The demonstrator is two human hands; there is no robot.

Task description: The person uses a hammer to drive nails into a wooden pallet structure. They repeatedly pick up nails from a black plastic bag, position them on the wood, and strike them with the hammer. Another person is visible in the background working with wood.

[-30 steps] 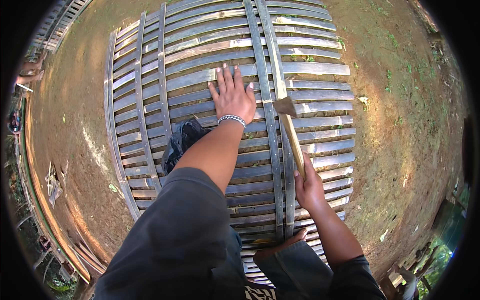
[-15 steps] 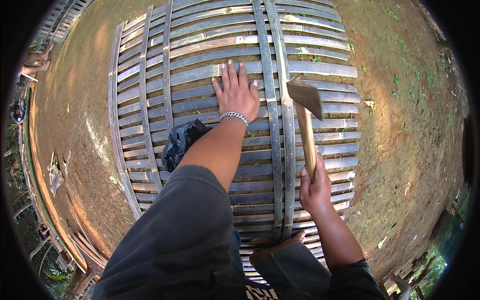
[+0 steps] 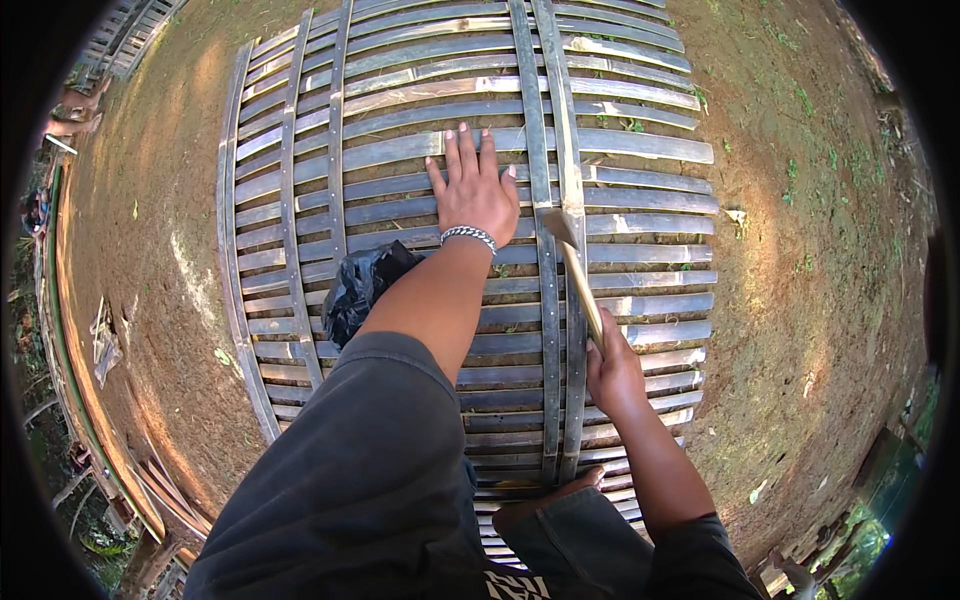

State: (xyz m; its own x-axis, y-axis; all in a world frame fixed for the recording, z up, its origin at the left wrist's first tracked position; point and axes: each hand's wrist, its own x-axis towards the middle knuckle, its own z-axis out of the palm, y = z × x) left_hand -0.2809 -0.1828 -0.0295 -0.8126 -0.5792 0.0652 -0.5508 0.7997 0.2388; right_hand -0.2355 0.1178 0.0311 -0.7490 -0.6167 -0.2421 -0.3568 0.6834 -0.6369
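Note:
My left hand [image 3: 476, 203] lies flat with fingers spread on the slats of a bamboo panel [image 3: 420, 152], a chain bracelet at its wrist. The wooden handle of a hatchet [image 3: 583, 290] is wrapped in my right hand [image 3: 614, 372]. Its dark metal head [image 3: 557, 226] is down at the paired long strips [image 3: 548, 310] that cross the slats right of centre. Whether the head touches a strip I cannot tell. Beside my left forearm, a black plastic bag [image 3: 362, 288] rests on the panel, partly hidden by the arm.
Bare brown earth [image 3: 800, 330] with small weeds borders the panel. My bare foot [image 3: 560, 495] is on the slats near me. Long bamboo strips [image 3: 95, 400] lie at the left edge. Another person's foot [image 3: 75, 125] shows at the far left, near a second slatted panel [image 3: 115, 40].
The hatchet head has swung down and left, from above the slats to the paired strips. My right hand has moved slightly left with it. My left hand stays in place.

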